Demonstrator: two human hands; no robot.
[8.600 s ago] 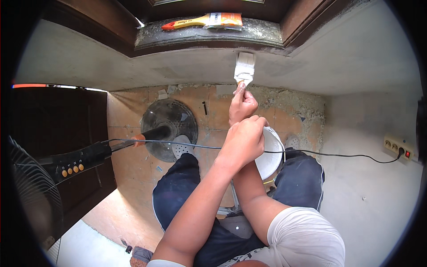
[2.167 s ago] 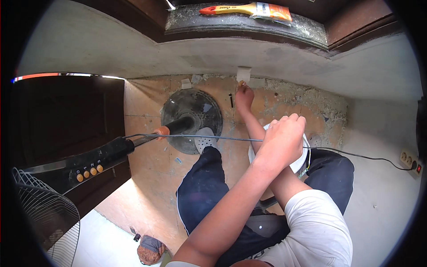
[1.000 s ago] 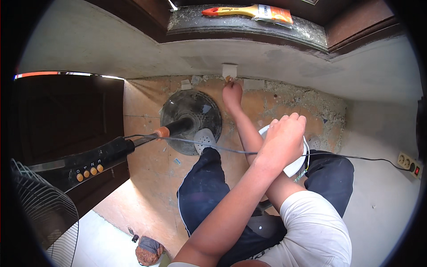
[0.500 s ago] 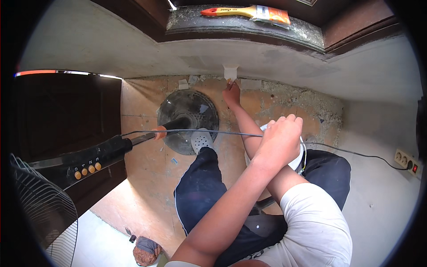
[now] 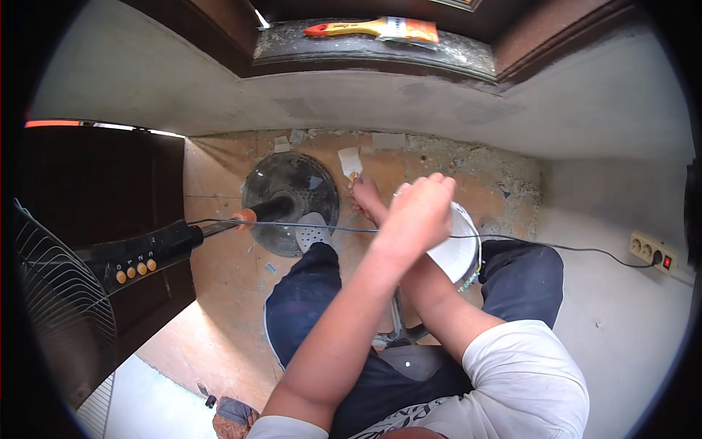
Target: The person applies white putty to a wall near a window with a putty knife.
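Observation:
My right hand (image 5: 364, 196) is closed on a paintbrush (image 5: 349, 162) with white, paint-covered bristles, which is low over the orange tiles, right of the fan's round black base (image 5: 289, 175). My left hand (image 5: 423, 206), reaching across the right forearm, has its fingers curled on the rim of a white bucket (image 5: 457, 260); the forearms and hand hide much of the bucket. A thin black cord (image 5: 556, 249) runs across at the level of my hands. Above, a red-and-yellow handled paintbrush (image 5: 344, 29) in clear wrapping lies on the speckled sill (image 5: 468, 60).
A plastered wall (image 5: 219, 99) spans below the dark wooden frame. The standing fan's button column (image 5: 135, 256) and wire cage (image 5: 66, 293) lean in at left before a dark door (image 5: 131, 168). A power strip (image 5: 643, 249) is on the right wall. My legs and feet flank the bucket.
My right hand and brush have come down and left from the wall's foot toward me; earlier the brush was high on the wall. My left hand has shifted slightly left and up.

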